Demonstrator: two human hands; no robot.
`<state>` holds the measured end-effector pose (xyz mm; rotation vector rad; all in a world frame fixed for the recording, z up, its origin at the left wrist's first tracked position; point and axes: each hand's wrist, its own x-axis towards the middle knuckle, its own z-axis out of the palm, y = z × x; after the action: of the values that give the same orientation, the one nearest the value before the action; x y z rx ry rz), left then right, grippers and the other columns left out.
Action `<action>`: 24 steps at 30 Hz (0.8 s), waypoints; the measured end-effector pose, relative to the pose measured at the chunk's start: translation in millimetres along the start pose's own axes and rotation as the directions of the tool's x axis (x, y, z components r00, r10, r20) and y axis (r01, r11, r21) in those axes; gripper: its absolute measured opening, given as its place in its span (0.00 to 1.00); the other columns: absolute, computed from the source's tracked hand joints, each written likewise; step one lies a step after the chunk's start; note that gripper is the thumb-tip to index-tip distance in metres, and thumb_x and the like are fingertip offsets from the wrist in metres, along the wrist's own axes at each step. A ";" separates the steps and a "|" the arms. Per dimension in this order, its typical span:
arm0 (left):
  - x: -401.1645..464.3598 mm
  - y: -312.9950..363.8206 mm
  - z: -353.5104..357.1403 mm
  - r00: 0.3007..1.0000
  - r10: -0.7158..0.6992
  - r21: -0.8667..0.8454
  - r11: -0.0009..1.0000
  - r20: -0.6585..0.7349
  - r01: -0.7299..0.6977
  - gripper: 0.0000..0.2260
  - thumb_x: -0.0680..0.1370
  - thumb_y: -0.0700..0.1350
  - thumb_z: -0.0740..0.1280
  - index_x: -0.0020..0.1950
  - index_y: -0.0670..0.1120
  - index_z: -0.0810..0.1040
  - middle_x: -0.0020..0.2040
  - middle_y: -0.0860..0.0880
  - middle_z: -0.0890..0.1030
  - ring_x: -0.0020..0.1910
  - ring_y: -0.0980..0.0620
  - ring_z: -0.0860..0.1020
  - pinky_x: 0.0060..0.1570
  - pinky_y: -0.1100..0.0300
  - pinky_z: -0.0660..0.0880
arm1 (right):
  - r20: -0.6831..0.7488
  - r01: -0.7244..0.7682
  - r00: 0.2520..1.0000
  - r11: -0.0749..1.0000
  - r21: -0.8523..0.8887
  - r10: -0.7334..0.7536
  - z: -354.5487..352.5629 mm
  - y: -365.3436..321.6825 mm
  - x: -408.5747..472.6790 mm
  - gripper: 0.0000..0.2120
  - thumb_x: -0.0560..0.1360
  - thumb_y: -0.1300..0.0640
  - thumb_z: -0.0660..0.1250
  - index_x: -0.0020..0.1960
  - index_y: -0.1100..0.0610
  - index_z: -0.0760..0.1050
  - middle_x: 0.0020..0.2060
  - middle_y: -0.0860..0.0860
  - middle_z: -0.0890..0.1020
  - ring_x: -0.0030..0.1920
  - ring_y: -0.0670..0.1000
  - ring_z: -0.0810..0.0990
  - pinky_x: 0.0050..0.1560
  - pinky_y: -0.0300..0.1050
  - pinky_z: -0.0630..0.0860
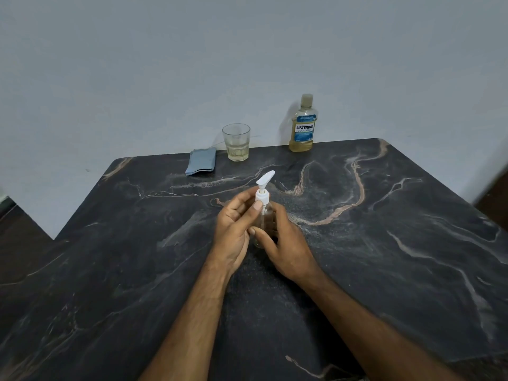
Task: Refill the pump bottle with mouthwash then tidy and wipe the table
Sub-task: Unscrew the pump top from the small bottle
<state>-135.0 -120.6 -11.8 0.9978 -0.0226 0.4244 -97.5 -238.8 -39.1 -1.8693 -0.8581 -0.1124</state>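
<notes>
A small clear pump bottle [266, 215] with a white pump head [263, 185] stands upright at the middle of the dark marble table [384, 243]. My right hand [286, 243] wraps the bottle's body from the right. My left hand [236, 226] is at its left, thumb and fingers pinching the white collar of the pump. A mouthwash bottle [303, 125] with yellowish liquid and a blue label stands capped at the table's far edge. A folded blue cloth [201, 161] lies at the far left of that edge.
A clear glass [237, 143] with a little pale liquid stands between the cloth and the mouthwash bottle. A pale wall rises right behind the table. The floor drops off to the left and right of the table.
</notes>
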 end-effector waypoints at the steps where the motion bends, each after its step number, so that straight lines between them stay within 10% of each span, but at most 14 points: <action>1: 0.0 -0.1 -0.6 1.000 -0.002 -0.003 1.000 0.004 0.002 0.14 0.72 0.39 0.69 0.57 0.46 0.81 0.54 0.49 0.85 0.55 0.55 0.81 0.51 0.63 0.79 | 0.000 0.001 1.000 1.000 -0.002 -0.001 -0.1 0.1 -0.1 0.25 0.78 0.46 0.66 0.71 0.47 0.62 0.56 0.43 0.81 0.55 0.41 0.81 0.53 0.50 0.80; 24: 15.2 40.0 27.1 0.951 0.280 0.207 0.946 -0.128 -0.250 0.14 0.71 0.33 0.73 0.53 0.46 0.78 0.48 0.52 0.85 0.50 0.56 0.82 0.47 0.64 0.78 | 0.013 0.001 1.000 1.000 -0.027 -0.001 1.1 5.2 -1.0 0.23 0.78 0.42 0.64 0.69 0.44 0.61 0.50 0.41 0.80 0.50 0.41 0.80 0.50 0.48 0.80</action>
<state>-130.6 -119.0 38.6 1.1504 0.0251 0.7636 -95.5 -239.6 -44.0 -1.8964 -0.8708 -0.1127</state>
